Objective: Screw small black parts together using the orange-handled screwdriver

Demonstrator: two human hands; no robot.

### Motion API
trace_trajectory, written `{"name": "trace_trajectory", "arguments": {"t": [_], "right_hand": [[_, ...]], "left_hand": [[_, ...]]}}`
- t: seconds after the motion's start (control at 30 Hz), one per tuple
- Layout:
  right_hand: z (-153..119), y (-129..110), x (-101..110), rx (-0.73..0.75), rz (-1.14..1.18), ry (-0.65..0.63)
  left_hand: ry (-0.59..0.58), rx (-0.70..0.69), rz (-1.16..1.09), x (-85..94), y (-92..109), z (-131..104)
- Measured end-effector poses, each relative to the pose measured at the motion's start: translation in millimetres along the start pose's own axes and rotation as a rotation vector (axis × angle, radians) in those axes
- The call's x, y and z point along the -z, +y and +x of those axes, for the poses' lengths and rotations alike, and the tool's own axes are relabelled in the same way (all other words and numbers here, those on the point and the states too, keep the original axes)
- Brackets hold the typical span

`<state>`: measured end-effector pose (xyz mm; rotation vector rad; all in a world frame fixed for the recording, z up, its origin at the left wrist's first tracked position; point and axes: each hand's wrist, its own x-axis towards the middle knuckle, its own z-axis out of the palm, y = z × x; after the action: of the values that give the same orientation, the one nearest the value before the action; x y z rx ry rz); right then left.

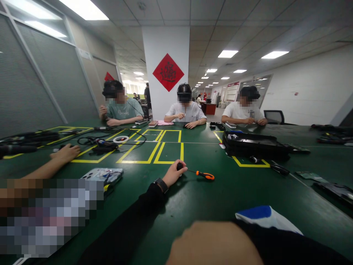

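Note:
My left hand (173,174), with a dark watch at its wrist, is closed around a small black rounded object (180,166) above the table. What kind of object it is, I cannot make out. Just right of these fingers lies a screwdriver (205,175) with an orange and black handle, its thin shaft pointing toward my hand. Close to the camera at the bottom is my right hand (215,244), large and blurred. Its fingers are out of sight, so whether it holds anything does not show. Beside my right sleeve lies a blue and white cloth or bag (256,212).
The green table (209,202) carries yellow tape outlines. A black open case (250,143) stands at right, with a black-handled tool (280,168) nearby. Cables (102,141) lie at left, near another person's hand (66,152) and a metal unit (103,175). Several people sit around.

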<state>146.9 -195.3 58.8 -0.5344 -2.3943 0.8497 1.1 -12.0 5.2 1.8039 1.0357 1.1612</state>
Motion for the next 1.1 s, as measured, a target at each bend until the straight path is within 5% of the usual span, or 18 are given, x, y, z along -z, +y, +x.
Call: {"name": "trace_trajectory", "arguments": {"t": [0.1,0.23,0.4,0.7,1.1], "right_hand": [[36,33,46,-0.124,-0.224,0.098],[39,99,82,-0.291,-0.624,0.516],[15,155,78,-0.297,-0.636,0.34],[17,161,70,-0.335,-0.459,0.45],[16,159,71,-0.283,-0.458,0.441]], "left_hand": [[0.01,-0.012,-0.025,-0.6,-2,1],[0.026,0.032,-0.085,-2.3,-9,4],[0.02,0.017,-0.093,-2.7,-14,5],[0.029,0.031,-0.124,-0.1,-10,4],[0.008,0.022,-0.121,0.2,-10,4]]}}
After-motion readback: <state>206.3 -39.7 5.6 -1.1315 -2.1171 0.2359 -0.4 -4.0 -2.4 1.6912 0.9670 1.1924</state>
